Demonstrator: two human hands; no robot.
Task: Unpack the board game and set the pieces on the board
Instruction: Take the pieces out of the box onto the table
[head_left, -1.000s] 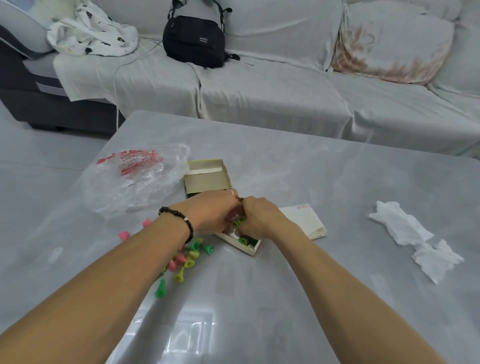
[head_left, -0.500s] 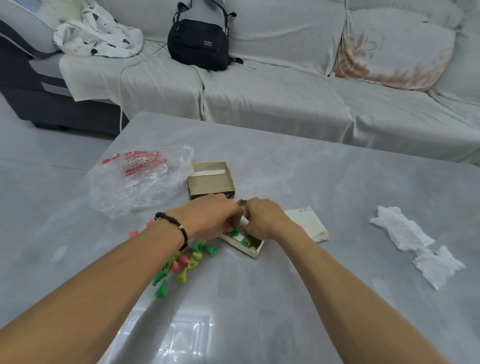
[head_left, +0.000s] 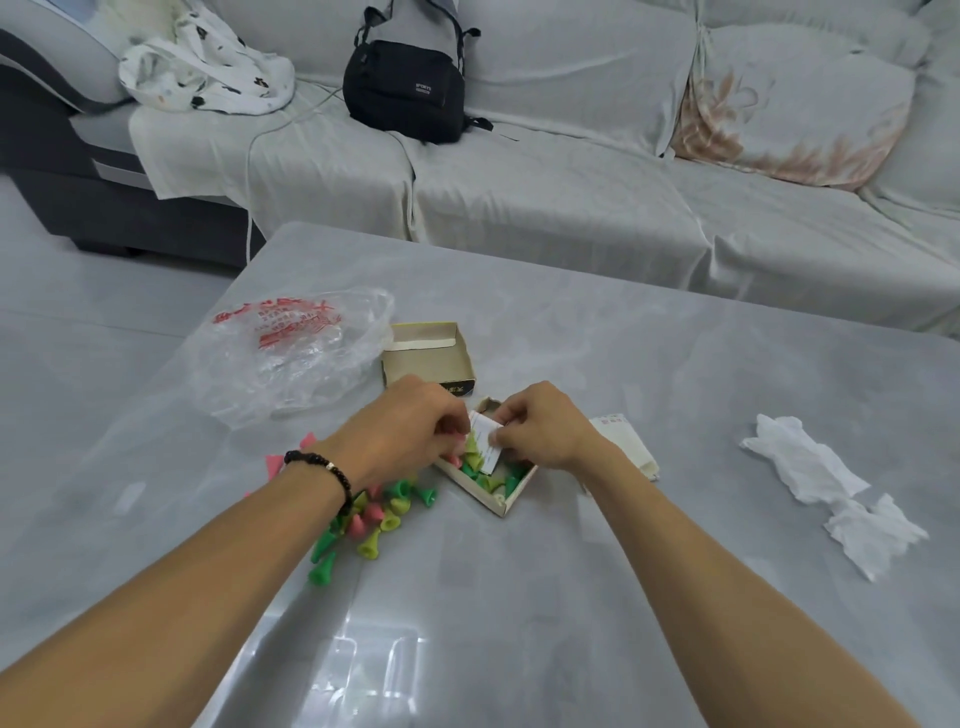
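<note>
Right hand fingers pinch thin white paper slip by its edge, limp and light; left hand fingers curled into small open cardboard box, grip unclear; tiny green plastic cone pegs look slippery.

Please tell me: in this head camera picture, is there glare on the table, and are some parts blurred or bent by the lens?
In the head view, a bright window-like glare lies on the glossy table near the bottom edge, between the forearms. The wide lens bends the sofa and stretches the forearms at the edges. The pegs and box look fairly sharp; the fingers are slightly soft.
</note>
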